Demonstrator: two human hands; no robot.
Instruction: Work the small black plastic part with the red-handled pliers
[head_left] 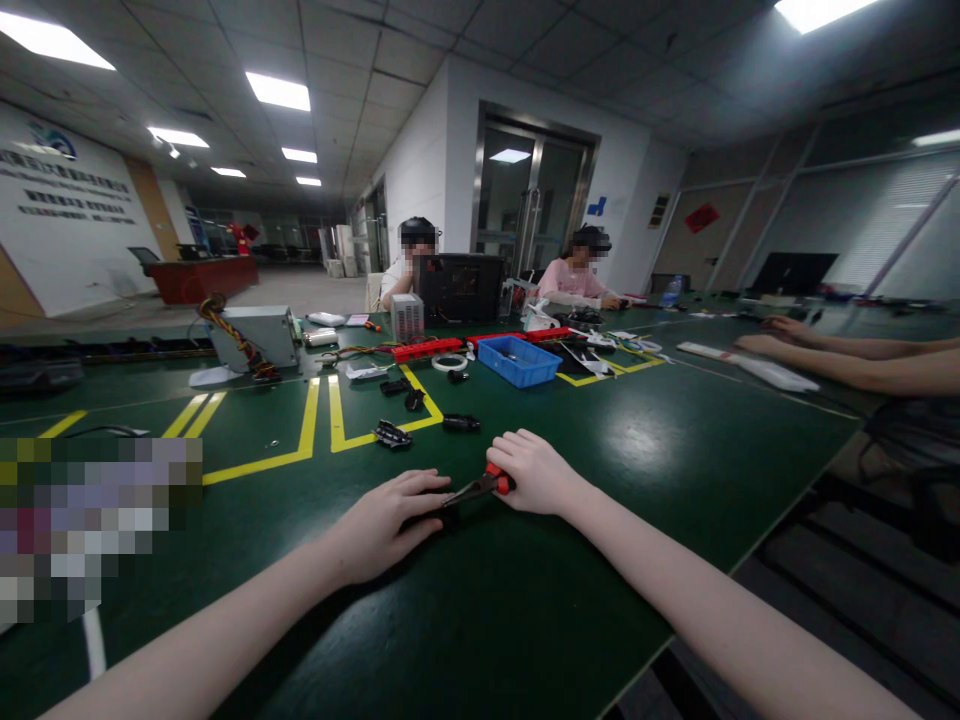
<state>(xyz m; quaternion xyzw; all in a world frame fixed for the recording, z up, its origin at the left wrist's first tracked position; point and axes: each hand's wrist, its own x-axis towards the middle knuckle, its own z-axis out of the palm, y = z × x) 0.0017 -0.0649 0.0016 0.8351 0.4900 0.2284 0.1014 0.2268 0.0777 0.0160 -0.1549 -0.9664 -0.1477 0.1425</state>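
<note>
My right hand (536, 472) is closed around the red handles of a pair of pliers (474, 490), whose dark jaws point left. The jaw tips reach the fingertips of my left hand (394, 520). Between that hand's thumb and fingers a small black part (451, 516) shows at the jaws, low over the green table (480, 620); most of it is hidden. Beyond my hands lie a black cylindrical piece (461, 423), a black ribbed part (392, 434) and smaller black pieces (413, 399).
A blue bin (517, 361) stands behind my right hand, near red power strips (427, 349). A metal power supply (259, 338) with cables sits back left. Two people sit across the table. Another person's forearms (847, 358) rest at right. A blurred patch covers the left edge.
</note>
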